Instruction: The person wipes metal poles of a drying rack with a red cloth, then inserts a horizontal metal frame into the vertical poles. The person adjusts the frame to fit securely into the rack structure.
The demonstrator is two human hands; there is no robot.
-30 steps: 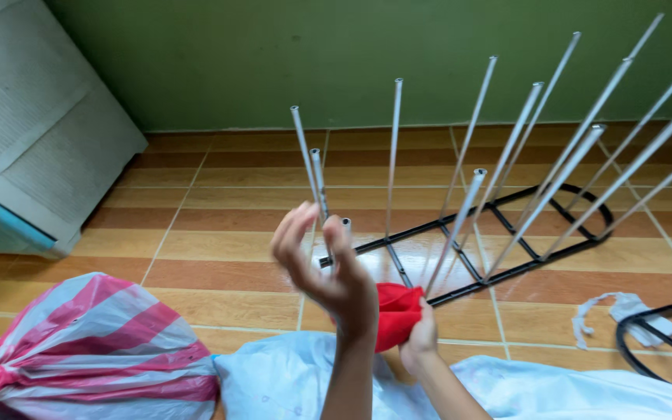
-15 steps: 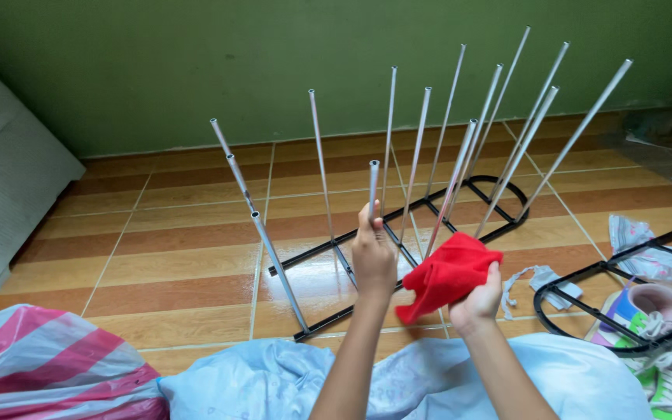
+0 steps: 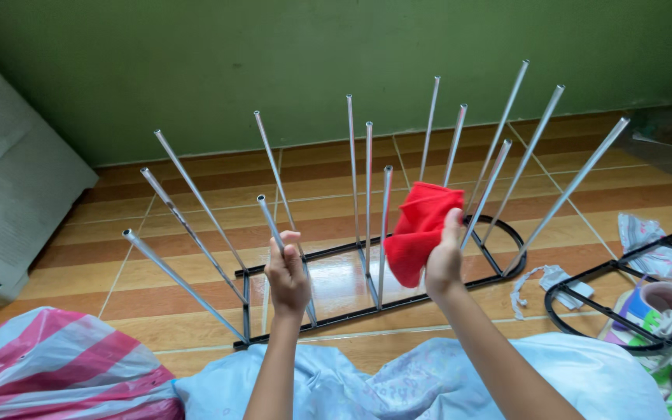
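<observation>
- At centre frame, the left hand (image 3: 288, 274) is clenched round one silver rod (image 3: 275, 229) of a metal rack (image 3: 367, 257) that stands on the tiled floor (image 3: 196, 194).
- Just to its 3 o'clock, the right hand (image 3: 443, 260) grips a bunched red cloth (image 3: 420, 229), which sits against a neighbouring rod (image 3: 485, 194) near the rack's middle.
- By the look of it, the step in hand is wiping the rods, one hand steadying while the other brings the cloth on.
- A next move would likely call for wrapping the cloth round a single rod and sliding along it without snagging the ones beside it; the rods fan out close together, so they crowd the cloth hand.
- At 7 o'clock lies a pink-and-white striped bag (image 3: 56, 365); a pale blue sheet (image 3: 398, 381) lies at 6 o'clock.
- At 4 o'clock, a second black frame (image 3: 585, 299) and a shoe (image 3: 663, 303) lie near, with a scrap of plastic (image 3: 542, 278) between the two racks.
</observation>
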